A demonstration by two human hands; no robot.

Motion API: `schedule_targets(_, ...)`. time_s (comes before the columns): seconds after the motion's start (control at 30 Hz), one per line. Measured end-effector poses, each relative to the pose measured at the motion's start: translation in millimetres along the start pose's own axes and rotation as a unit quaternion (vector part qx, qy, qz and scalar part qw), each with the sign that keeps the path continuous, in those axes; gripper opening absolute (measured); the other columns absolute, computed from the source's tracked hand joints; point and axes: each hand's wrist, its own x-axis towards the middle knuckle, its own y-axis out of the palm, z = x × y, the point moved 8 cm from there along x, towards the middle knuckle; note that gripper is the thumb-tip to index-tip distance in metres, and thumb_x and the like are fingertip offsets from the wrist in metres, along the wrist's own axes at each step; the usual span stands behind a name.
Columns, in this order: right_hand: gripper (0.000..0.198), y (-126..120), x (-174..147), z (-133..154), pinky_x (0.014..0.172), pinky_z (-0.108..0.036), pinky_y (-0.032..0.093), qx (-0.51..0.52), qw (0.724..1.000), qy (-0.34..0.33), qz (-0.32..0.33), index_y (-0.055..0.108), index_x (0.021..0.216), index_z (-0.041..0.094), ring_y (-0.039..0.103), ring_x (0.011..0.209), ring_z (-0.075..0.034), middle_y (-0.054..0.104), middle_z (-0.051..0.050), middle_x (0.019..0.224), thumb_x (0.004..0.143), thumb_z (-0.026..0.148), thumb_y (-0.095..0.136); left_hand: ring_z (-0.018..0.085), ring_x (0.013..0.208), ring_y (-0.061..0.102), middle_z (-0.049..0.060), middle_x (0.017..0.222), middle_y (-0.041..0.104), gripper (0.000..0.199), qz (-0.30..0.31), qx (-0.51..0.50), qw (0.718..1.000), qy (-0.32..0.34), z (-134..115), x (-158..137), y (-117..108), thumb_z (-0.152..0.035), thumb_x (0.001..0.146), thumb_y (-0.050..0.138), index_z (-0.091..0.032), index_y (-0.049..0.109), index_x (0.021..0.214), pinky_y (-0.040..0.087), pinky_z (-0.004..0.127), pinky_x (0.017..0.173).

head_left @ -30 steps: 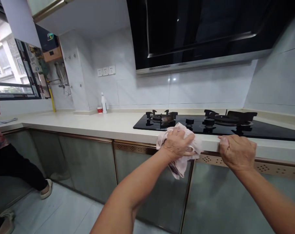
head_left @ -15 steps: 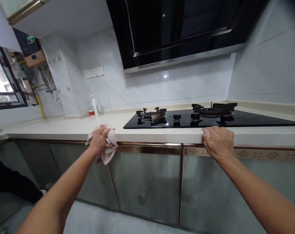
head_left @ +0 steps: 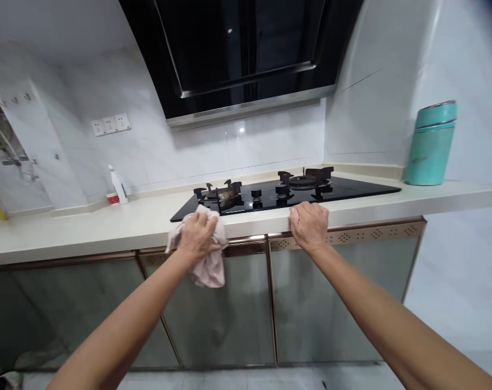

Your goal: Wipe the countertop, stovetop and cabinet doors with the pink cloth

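My left hand is closed on a pale pink cloth, pressed to the front edge of the white countertop by the near left part of the black gas cooktop. Part of the cloth hangs down over the cabinet front. Farther right, my right hand is closed at the countertop's front edge, its fingers curled over the rim. Its palm side is hidden. Just beyond the hands, the cooktop has a left burner, a right burner and two black knobs between them.
A black range hood overhangs the cooktop. A teal lidded canister stands at the right on the counter. Toward the left wall are a white bottle and a small red container. Glass-fronted cabinets run below.
My left hand has slid right along the counter edge with the cloth, closer to my right hand. My right hand keeps its place. The view has turned right, bringing in the teal canister.
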Motion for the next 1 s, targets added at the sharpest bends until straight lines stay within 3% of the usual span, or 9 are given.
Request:
schedule_targets(0.17, 0.040, -0.1, -0.1, 1.2, 0.084, -0.039, 0.028, 0.002, 1.000, -0.003, 0.017, 0.064, 0.082, 0.019, 0.046, 0.086, -0.023, 0.063, -0.009, 0.086, 0.103, 0.031, 0.032, 0.031, 0.102, 0.051, 0.015, 0.114, 0.058, 0.070, -0.051, -0.079, 0.992, 0.087, -121.3, 68.2, -19.9, -0.061, 0.071, 0.079, -0.019, 0.058, 0.124, 0.042, 0.043, 0.086)
schedule_targets(0.23, 0.040, -0.1, -1.2, -0.6, 0.084, -0.039, 0.028, 0.003, 1.000, -0.003, 0.025, 0.064, 0.084, 0.019, 0.047, 0.087, -0.024, 0.064, -0.009, 0.088, 0.103, 0.032, 0.031, 0.032, 0.103, 0.051, 0.014, 0.112, 0.058, 0.067, -0.069, -0.090, 0.987, 0.112, -150.1, 84.8, -26.8, -0.057, 0.068, 0.083, -0.018, 0.059, 0.117, 0.042, 0.042, 0.084)
schedule_targets(0.33, 0.040, -0.1, -0.6, -6.9, 0.086, -0.040, 0.030, 0.032, 0.998, 0.002, 0.047, 0.066, 0.088, 0.019, 0.049, 0.090, -0.025, 0.065, -0.010, 0.091, 0.103, 0.032, 0.031, 0.033, 0.107, 0.050, 0.014, 0.112, 0.057, 0.065, -0.080, -0.097, 0.984, 0.123, -167.0, 96.4, -30.6, -0.051, 0.066, 0.086, -0.018, 0.058, 0.114, 0.042, 0.040, 0.083)
schedule_targets(0.5, 0.044, -7.1, 13.6, -6.0, 0.090, -0.039, 0.039, 0.222, 0.972, 0.071, 0.040, 0.066, 0.100, 0.021, 0.055, 0.099, -0.025, 0.065, -0.010, 0.101, 0.103, 0.036, 0.025, 0.032, 0.111, 0.051, 0.014, 0.116, 0.058, 0.075, -0.078, -0.130, 0.982, 0.114, -162.8, 99.5, -22.9, -0.049, 0.069, 0.083, -0.017, 0.050, 0.129, 0.043, 0.040, 0.090)
schedule_targets(0.57, 0.042, -11.6, 18.6, 11.1, 0.092, -0.040, 0.042, 0.289, 0.955, 0.072, 0.011, 0.064, 0.109, 0.021, 0.055, 0.106, -0.025, 0.063, -0.012, 0.109, 0.103, 0.038, 0.025, 0.031, 0.110, 0.053, 0.015, 0.117, 0.060, 0.063, -0.075, -0.148, 0.981, 0.102, -159.4, 102.5, -18.2, -0.039, 0.080, 0.073, -0.014, 0.049, 0.132, 0.043, 0.041, 0.094)
schedule_targets(0.67, 0.037, -10.8, 17.9, 43.9, 0.094, -0.040, 0.042, 0.298, 0.954, 0.036, 0.010, 0.058, 0.119, 0.020, 0.052, 0.115, -0.026, 0.060, -0.014, 0.120, 0.101, 0.040, 0.032, 0.027, 0.110, 0.056, 0.016, 0.117, 0.063, 0.036, -0.070, -0.161, 0.980, 0.097, -153.8, 105.8, -15.1, -0.024, 0.090, 0.056, -0.013, 0.056, 0.125, 0.042, 0.040, 0.099)
schedule_targets(0.8, 0.039, -1.6, 8.1, 61.3, 0.093, -0.040, 0.039, 0.236, 0.970, -0.006, 0.061, 0.056, 0.126, 0.021, 0.053, 0.114, -0.026, 0.061, -0.013, 0.122, 0.103, 0.039, 0.031, 0.026, 0.115, 0.057, 0.013, 0.125, 0.064, 0.057, -0.051, -0.187, 0.970, 0.146, -137.8, 93.9, -16.6, -0.042, 0.082, 0.072, -0.016, 0.057, 0.130, 0.043, 0.036, 0.099)
schedule_targets(0.9, 0.043, 1.5, 1.2, 67.2, 0.092, -0.040, 0.035, 0.156, 0.977, -0.084, 0.114, 0.058, 0.131, 0.021, 0.052, 0.113, -0.027, 0.062, -0.013, 0.124, 0.102, 0.044, 0.037, 0.026, 0.121, 0.057, 0.010, 0.134, 0.063, 0.069, -0.014, -0.197, 0.973, 0.117, -96.2, 74.5, -9.2, -0.059, 0.082, 0.070, -0.025, 0.053, 0.139, 0.042, 0.038, 0.098)
schedule_targets(1.0, 0.050, 0.0, -0.3, 69.5, 0.090, -0.040, 0.032, 0.090, 0.977, -0.131, 0.144, 0.058, 0.135, 0.025, 0.049, 0.112, -0.029, 0.061, -0.013, 0.125, 0.099, 0.056, 0.045, 0.026, 0.120, 0.059, 0.006, 0.133, 0.066, 0.048, 0.005, -0.178, 0.984, 0.002, -25.3, 49.2, 2.4, -0.056, 0.095, 0.055, -0.032, 0.058, 0.135, 0.039, 0.040, 0.094)
